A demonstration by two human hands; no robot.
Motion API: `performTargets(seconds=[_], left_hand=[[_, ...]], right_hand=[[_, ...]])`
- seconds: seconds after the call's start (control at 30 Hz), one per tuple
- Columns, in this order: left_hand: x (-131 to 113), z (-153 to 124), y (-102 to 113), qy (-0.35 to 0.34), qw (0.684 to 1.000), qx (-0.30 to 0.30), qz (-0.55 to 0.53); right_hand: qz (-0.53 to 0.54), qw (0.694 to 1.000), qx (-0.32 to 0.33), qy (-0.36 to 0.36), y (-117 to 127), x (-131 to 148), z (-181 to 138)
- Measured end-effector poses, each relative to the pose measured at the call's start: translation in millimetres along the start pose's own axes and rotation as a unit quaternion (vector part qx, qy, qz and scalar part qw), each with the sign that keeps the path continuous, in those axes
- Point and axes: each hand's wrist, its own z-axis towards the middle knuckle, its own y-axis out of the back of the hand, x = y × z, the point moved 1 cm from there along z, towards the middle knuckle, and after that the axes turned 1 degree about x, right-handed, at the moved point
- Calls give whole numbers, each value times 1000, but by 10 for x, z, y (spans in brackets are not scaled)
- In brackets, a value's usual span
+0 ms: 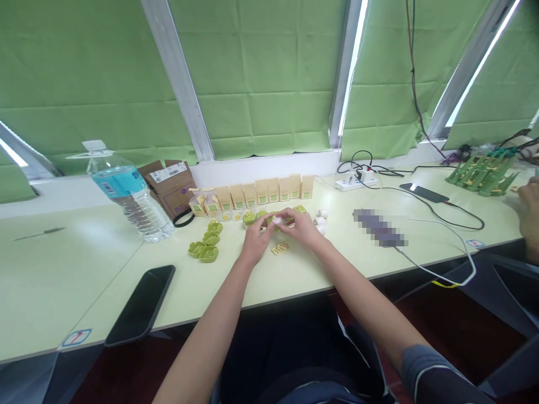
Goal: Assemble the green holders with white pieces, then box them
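My left hand (255,240) and my right hand (304,229) meet over the table, fingertips pinched together on a small white rounded piece (278,220). What kind of piece it is, I cannot make out. Just behind my fingers runs a row of green cups (249,217), partly covered by my hands. Several yellow loops (280,248) lie on the table below my hands. To the right rest several white rounded pieces (320,221). More green flower-shaped cups (209,254) stand to the left, and small clear pieces with yellow (226,215) sit near the boxes.
A row of small beige boxes (261,193) lines the wall. Left stand a large water bottle (130,191), a cardboard box (170,188) and a phone (142,306). Right are a power strip (356,182), cables, another phone (423,192), green stick-like items (482,174) and another person's hand (529,205).
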Motion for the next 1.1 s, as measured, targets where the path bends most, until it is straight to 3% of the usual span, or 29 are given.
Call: performTargets(seconds=[0.23, 0.53, 1.1], left_hand=[[43, 9, -12, -8, 1000, 7, -13], [82, 23, -29, 31, 998, -3, -60], [71, 16, -72, 38, 999, -15, 10]], right_hand=[[-36, 999, 21, 19, -26, -16, 15], [-43, 998, 27, 34, -32, -24, 2], [-103, 991, 22, 81, -97, 37, 21]])
